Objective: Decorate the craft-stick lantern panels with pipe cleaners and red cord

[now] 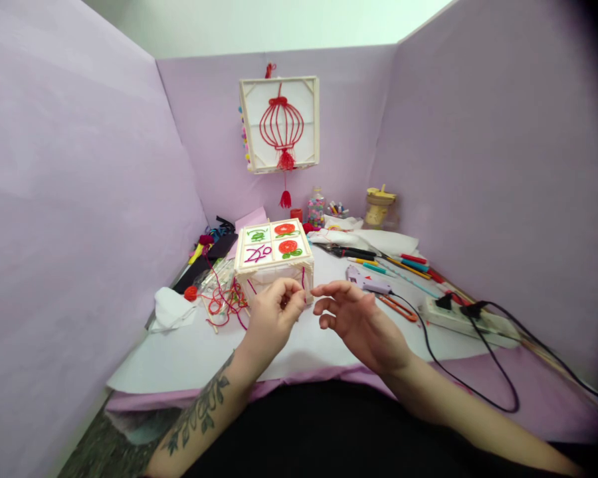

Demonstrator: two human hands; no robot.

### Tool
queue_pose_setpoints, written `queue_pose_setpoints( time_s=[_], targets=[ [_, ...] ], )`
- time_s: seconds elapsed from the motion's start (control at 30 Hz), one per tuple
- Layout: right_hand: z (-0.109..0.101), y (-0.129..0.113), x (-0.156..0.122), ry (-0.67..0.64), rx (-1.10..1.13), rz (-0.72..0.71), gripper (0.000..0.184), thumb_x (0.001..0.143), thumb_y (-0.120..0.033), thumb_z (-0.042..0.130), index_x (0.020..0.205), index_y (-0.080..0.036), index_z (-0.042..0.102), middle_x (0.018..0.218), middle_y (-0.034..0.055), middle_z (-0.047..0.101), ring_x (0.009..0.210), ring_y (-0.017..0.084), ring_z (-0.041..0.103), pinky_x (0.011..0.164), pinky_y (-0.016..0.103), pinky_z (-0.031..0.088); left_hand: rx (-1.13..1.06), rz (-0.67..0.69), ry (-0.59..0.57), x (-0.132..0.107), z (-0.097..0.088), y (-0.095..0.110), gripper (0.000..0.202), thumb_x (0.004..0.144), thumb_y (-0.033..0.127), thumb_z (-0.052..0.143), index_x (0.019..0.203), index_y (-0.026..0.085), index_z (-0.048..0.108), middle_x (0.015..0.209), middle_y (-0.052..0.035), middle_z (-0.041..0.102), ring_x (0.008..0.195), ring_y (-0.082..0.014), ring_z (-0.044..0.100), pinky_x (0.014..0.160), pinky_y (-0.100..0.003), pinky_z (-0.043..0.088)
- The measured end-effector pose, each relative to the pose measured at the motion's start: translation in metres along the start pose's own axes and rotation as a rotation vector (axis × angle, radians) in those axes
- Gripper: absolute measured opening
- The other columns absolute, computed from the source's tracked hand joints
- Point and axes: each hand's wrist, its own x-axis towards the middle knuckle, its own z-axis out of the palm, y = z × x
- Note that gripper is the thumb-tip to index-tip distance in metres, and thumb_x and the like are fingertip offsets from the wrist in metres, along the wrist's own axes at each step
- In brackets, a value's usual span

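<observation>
My left hand (pixel 275 313) is closed in a pinch in front of a box-shaped lantern (pixel 274 262). What its fingertips hold is too small to make out; a magenta yarn strand (pixel 303 275) shows just behind them. To the right, my right hand (pixel 351 318) has its fingers apart and curved, with nothing in them. The lantern has a pale stick frame, and its top panel carries yarn shapes in green, red and magenta. My hands partly hide its front face. Tangled red and magenta yarn (pixel 224 302) lies on its left.
A finished-looking lantern (pixel 279 126) hangs at the back wall with a red tassel (pixel 285 198). On the right lie a glue gun (pixel 369 280), an orange-handled cutter (pixel 398 308), pens (pixel 414 262) and a corded power strip (pixel 471 320). A crumpled white tissue (pixel 172 309) lies left.
</observation>
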Motion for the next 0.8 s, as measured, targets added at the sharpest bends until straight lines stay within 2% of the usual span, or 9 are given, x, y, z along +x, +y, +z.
queue_pose_setpoints(
  time_s=[0.2,0.3,0.4,0.67,0.8],
  targets=[
    [-0.0006,-0.0039,0.0002,0.008,0.07,0.022,0.041,0.081,-0.061,0.062,0.102,-0.026,0.069,0.113,0.0052,0.063,0.091,0.017,0.058,0.073,0.027,0.05,-0.11,-0.036,0.044,0.0006,-0.0001,-0.0025,0.02,0.09,0.036,0.053,0.082,0.017,0.056,0.062,0.0045,0.053,0.048,-0.0063,0.042,0.047,-0.019,0.035],
    [-0.0006,-0.0043,0.0003,0.002,0.095,0.039,0.04,0.082,-0.06,0.062,0.102,-0.026,0.069,0.112,0.0046,0.064,0.09,0.016,0.059,0.073,0.026,0.05,-0.079,-0.023,0.057,0.0003,0.0012,-0.0023,0.021,0.09,0.036,0.053,0.083,0.017,0.058,0.064,0.0037,0.055,0.049,-0.0063,0.044,0.048,-0.019,0.036],
    [-0.0005,-0.0033,0.0002,-0.003,0.103,0.044,0.041,0.082,-0.059,0.062,0.102,-0.025,0.068,0.111,0.005,0.064,0.091,0.016,0.059,0.074,0.026,0.05,-0.03,-0.001,0.041,0.0002,0.0029,-0.0011,0.02,0.09,0.035,0.054,0.084,0.017,0.059,0.066,0.0027,0.057,0.051,-0.0064,0.046,0.049,-0.018,0.037],
    [0.0003,-0.0014,-0.0001,-0.012,0.101,0.059,0.042,0.082,-0.06,0.062,0.103,-0.024,0.068,0.107,0.0051,0.064,0.091,0.016,0.059,0.074,0.027,0.049,-0.157,-0.037,-0.033,-0.0007,0.006,0.0014,0.02,0.09,0.036,0.053,0.085,0.017,0.056,0.067,0.0034,0.057,0.049,-0.0059,0.046,0.047,-0.018,0.036],
    [0.0013,0.0,-0.0007,-0.019,0.072,0.048,0.042,0.081,-0.06,0.062,0.103,-0.024,0.068,0.108,0.0052,0.063,0.091,0.017,0.059,0.074,0.027,0.048,-0.085,-0.012,-0.033,-0.0012,0.0059,0.002,0.019,0.091,0.035,0.05,0.084,0.017,0.055,0.065,0.0035,0.055,0.052,-0.0074,0.046,0.05,-0.019,0.037]
  ],
)
